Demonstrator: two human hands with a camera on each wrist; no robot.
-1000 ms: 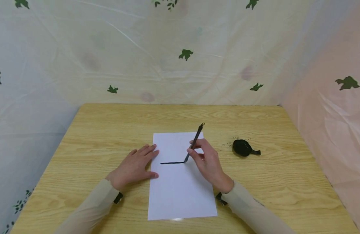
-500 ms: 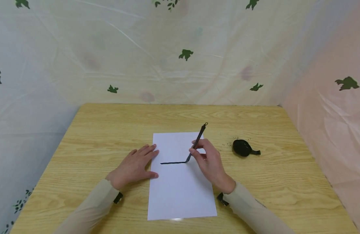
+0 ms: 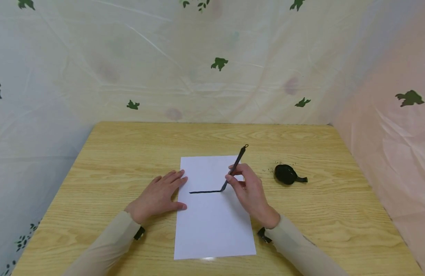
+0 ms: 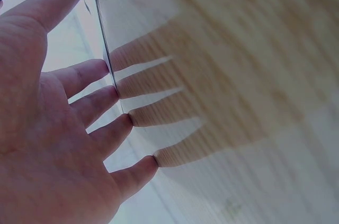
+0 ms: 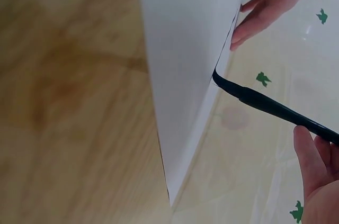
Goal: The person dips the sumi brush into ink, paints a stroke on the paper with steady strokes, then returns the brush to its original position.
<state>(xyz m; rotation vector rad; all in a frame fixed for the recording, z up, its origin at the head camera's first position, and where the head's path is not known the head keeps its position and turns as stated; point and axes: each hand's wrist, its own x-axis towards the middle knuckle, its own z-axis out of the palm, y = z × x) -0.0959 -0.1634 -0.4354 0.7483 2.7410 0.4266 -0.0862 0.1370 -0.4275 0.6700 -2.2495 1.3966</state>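
My right hand (image 3: pixel 252 193) pinches a dark writing brush (image 3: pixel 236 165) between thumb and fingers, the handle tilted up and to the right. In the right wrist view the bent tip of the brush (image 5: pixel 265 103) touches the white sheet of paper (image 5: pixel 183 75). A black, nearly level stroke (image 3: pixel 205 192) runs across the paper (image 3: pixel 212 226) and ends at the tip. With its fingers spread, my left hand (image 3: pixel 158 196) rests at the sheet's left edge, fingertips and thumb on the paper. The left wrist view shows that hand (image 4: pixel 69 123) with straight fingers.
A small black dish with a short handle (image 3: pixel 285 174) stands on the wooden table (image 3: pixel 336 214), right of the paper; dark specks lie around its far side. Behind the table hangs a pale curtain (image 3: pixel 171 69) with green bird shapes, and a pinkish one (image 3: pixel 388 134) hangs at the right.
My right hand and the brush have moved slightly to the right, and the black stroke has grown longer that way. The left hand, paper and dish have stayed put.
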